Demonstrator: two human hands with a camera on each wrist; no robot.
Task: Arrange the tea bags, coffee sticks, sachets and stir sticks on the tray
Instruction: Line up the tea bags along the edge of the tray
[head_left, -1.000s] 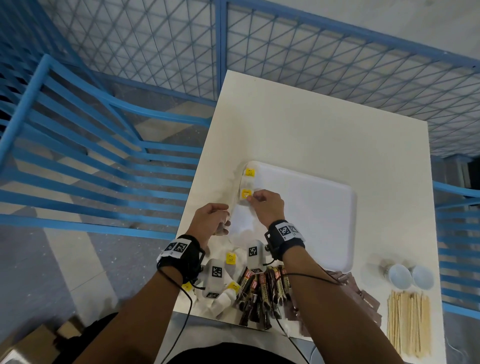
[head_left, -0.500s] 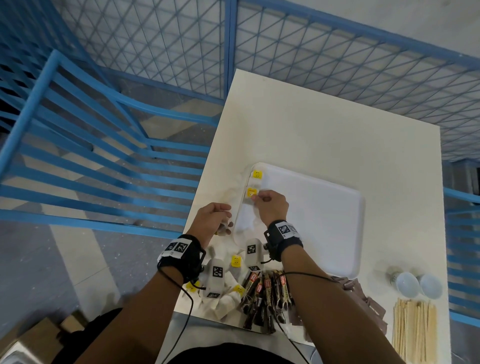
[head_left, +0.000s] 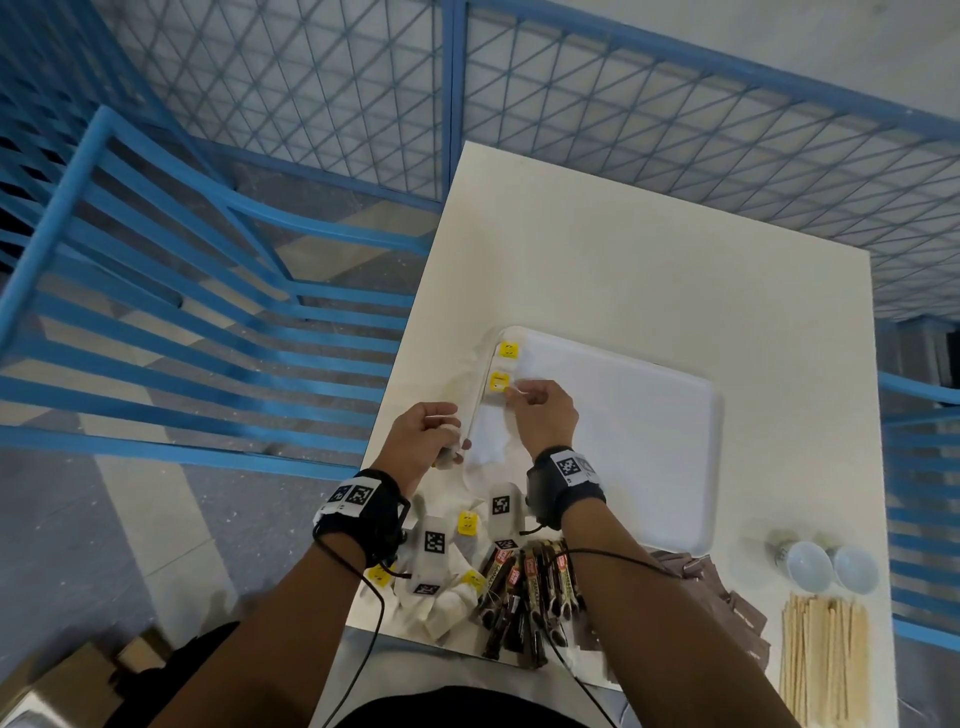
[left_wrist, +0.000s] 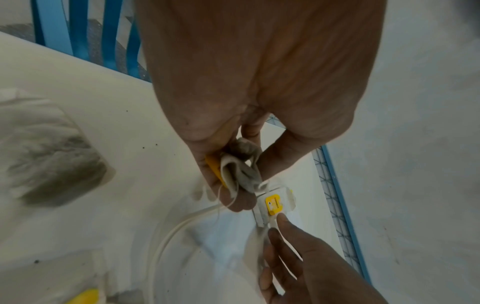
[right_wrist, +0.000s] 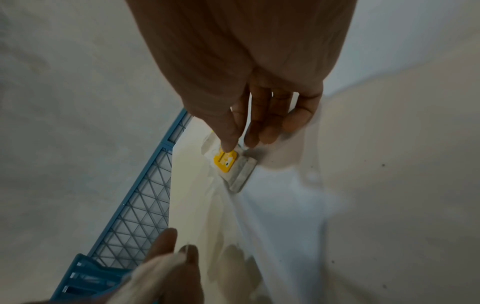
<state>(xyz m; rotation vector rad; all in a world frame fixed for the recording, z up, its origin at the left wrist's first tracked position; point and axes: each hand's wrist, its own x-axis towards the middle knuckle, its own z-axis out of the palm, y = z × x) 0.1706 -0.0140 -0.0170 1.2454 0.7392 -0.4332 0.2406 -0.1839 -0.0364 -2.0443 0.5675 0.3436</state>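
1. The tray (head_left: 649, 441) lies flat on the table (head_left: 649, 260), white on cream, with its left edge by the table's left side.
2. 2 tea bags lie along the tray's left edge. The far bag (head_left: 509, 349) sits in the far left corner, and the near bag (head_left: 500, 382) is just below it; each shows a yellow tag.
3. The right hand (head_left: 543, 415) is over the tray's left part. Its thumb and forefinger are narrowed to a pinch at the near bag's tag, with the other fingers loosely curled beside them. In the right wrist view the thumb tip touches the tag's edge.
4. The left hand (head_left: 423, 434) is just off the tray's left edge, over the table. Its fingers are curled round a held bag (left_wrist: 240, 166), crumpled in the grip, with a yellow tag against the palm and the string hanging loose.
5. The spare bags (head_left: 452, 571) lie in a loose heap at the table's near left corner, partly under both wrists.
6. The coffee sticks (head_left: 524, 592), dark brown, lie bunched just right of that heap, at the near edge.
7. The sachets (head_left: 727, 603), brown, lie right of the coffee sticks, partly hidden by the right forearm.
8. The stir sticks (head_left: 826, 660) lie in a neat row at the near right corner, with 2 white cups (head_left: 831, 566) just beyond them.
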